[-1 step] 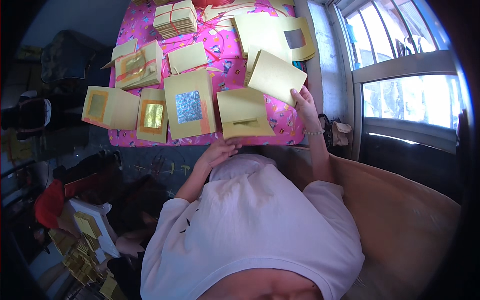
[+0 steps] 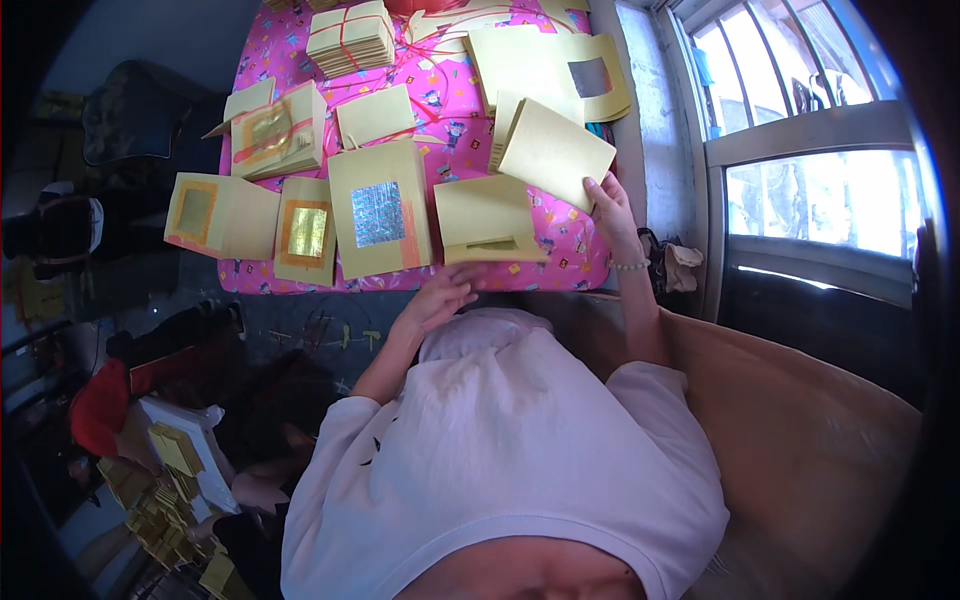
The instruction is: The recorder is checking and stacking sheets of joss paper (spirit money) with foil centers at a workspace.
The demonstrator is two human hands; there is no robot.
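My right hand [image 2: 607, 205] pinches the lower right corner of a pale yellow stack of folded paper [image 2: 556, 152], tilted above the pink table. A yellow paper sheet [image 2: 485, 215] lies at the table's front edge, its near strip lifted. At that strip is my left hand [image 2: 448, 297], its fingers stretched out and slightly apart; I cannot tell whether they press on the paper. To the left of this sheet lies a yellow paper stack with a silver foil square [image 2: 376, 213]. Beside it is a smaller one with a gold foil square and orange border [image 2: 305, 232].
A pink patterned cloth [image 2: 455, 150] covers the table. Farther back stand a bundle tied with red string [image 2: 350, 40] and larger yellow sheets [image 2: 525, 60]. A barred window [image 2: 820, 190] is at right. More yellow paper bundles [image 2: 165, 510] lie at lower left, near another person's arm.
My left hand has moved slightly up toward the sheet, and the sheet's near strip has lifted and folded away from me. The stack in my right hand has barely shifted.
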